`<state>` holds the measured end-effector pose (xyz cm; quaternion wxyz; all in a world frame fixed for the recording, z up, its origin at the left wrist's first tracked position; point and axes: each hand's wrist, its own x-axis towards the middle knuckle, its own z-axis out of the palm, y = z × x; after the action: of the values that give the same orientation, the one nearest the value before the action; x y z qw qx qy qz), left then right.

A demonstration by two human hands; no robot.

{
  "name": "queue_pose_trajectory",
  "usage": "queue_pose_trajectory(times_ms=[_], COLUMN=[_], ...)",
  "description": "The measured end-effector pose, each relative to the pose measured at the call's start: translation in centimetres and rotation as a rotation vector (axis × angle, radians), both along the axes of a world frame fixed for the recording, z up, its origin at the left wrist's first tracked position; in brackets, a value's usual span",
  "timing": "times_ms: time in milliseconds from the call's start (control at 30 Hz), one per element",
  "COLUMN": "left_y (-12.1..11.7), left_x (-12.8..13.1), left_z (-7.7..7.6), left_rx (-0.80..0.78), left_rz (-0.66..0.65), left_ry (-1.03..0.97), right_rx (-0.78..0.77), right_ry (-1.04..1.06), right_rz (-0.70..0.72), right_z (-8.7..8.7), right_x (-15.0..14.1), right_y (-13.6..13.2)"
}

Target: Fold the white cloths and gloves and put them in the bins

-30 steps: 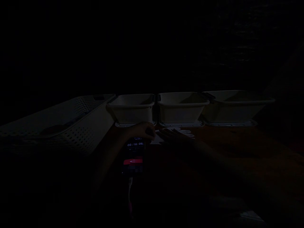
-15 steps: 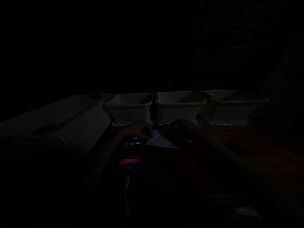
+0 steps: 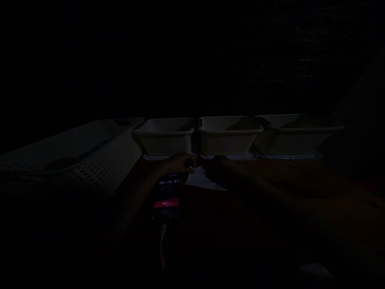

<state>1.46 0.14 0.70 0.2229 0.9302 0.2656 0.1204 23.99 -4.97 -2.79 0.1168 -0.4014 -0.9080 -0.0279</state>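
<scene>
The scene is very dark. A thin white piece that looks like cloth (image 3: 204,181) lies on the table between my hands. At its left corner, my left hand (image 3: 182,162) is closed, thumb and fingers pinching the edge. My right hand (image 3: 221,166) lies over the right part of the piece and hides it; its fingers are lost in shadow. Just below my left hand is a lit phone (image 3: 167,196) with a running timer and a red band on its screen.
Three pale tubs, a left one (image 3: 165,142), a middle one (image 3: 228,142) and a right one (image 3: 297,140), stand in a row behind my hands. A perforated basket (image 3: 126,148) is on the left. A white cable (image 3: 162,237) runs from the phone. Something pale (image 3: 315,269) lies lower right.
My right hand lay flat with fingers stretched left, moved up and right across the white piece, then came back left over it. My left hand stayed at the left corner.
</scene>
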Motion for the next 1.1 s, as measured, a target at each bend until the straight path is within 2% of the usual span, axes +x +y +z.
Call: queue_pose_trajectory(times_ms=[133, 200, 300, 433, 567, 667, 733, 833, 933, 1100], left_y=[-0.4, -0.8, -1.5, -1.9, -2.2, -2.5, -2.4, -1.9, -1.6, -2.9], left_x=[0.4, 0.7, 1.3, 1.9, 1.8, 1.7, 1.6, 1.5, 1.5, 2.0], left_z=[0.6, 0.9, 1.4, 1.5, 1.3, 1.7, 2.0, 2.5, 2.5, 2.4], left_rx=[-0.060, -0.100, -0.146, -0.221, -0.303, -0.330, -0.301, -0.250, -0.254, -0.291], left_rz=[-0.028, -0.032, -0.009, 0.044, 0.038, 0.049, 0.119, 0.206, 0.189, 0.220], left_ry=[-0.125, -0.196, -0.271, -0.367, -0.252, -0.212, -0.277, -0.423, -0.544, -0.423], right_rx=[-0.018, -0.104, -0.206, -0.166, -0.092, 0.013, 0.030, -0.014, -0.079, -0.071], right_ry=[0.148, 0.303, 0.505, 0.610, 0.743, 0.790, 0.793, 0.798, 0.835, 0.858], right_rz=[-0.056, -0.091, -0.044, -0.074, -0.130, -0.189, -0.234, -0.256, -0.214, -0.161], right_z=[0.5, 0.7, 1.1, 2.0, 3.4, 4.2, 4.4, 4.4, 4.5, 4.4], right_x=[0.6, 0.7, 0.5, 0.1, 0.5, 1.1, 1.5, 1.6, 1.3, 0.3], right_y=[-0.8, -1.4, -1.9, -2.2, -2.7, -2.8, -2.7, -2.7, -3.0, -3.6])
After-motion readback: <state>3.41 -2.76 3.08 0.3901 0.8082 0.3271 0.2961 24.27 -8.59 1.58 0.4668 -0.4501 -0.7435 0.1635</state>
